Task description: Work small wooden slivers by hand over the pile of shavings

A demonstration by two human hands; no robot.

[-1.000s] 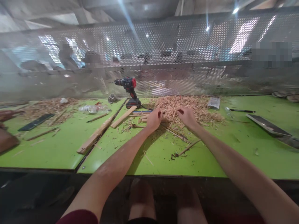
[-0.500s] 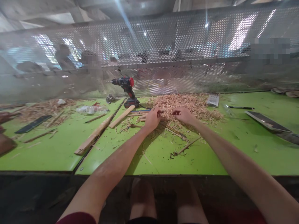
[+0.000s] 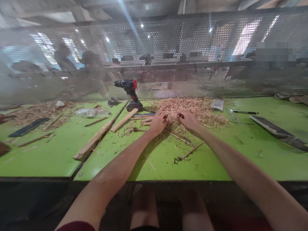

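My left hand [image 3: 158, 123] is over the near left side of a heap of wood shavings [image 3: 197, 109], its fingers curled in. My right hand [image 3: 189, 120] reaches to the heap's front, fingers also bent and drawn together, a short gap from the left. Whatever either hand may pinch is too small or hidden to name. Thin sticks [image 3: 179, 137] lie just below the hands. By the left wrist are more wooden sticks [image 3: 139, 129]. A forked twig [image 3: 190, 152] rests nearer to me.
A cordless drill [image 3: 131, 93] stands upright behind the left hand. Wooden strips [image 3: 93, 141] lie along the table seam. To the left are a clear plastic bottle [image 3: 92, 112] and a dark flat bar [image 3: 29, 127]. A blade-like tool [image 3: 276, 128] and pen [image 3: 245, 112] lie right. Perforated mesh [image 3: 156, 48] rises behind.
The view has turned slightly right, so things on the table appear shifted left. Both hands stay at the shavings with little movement. Another person's hand at far left shows less.
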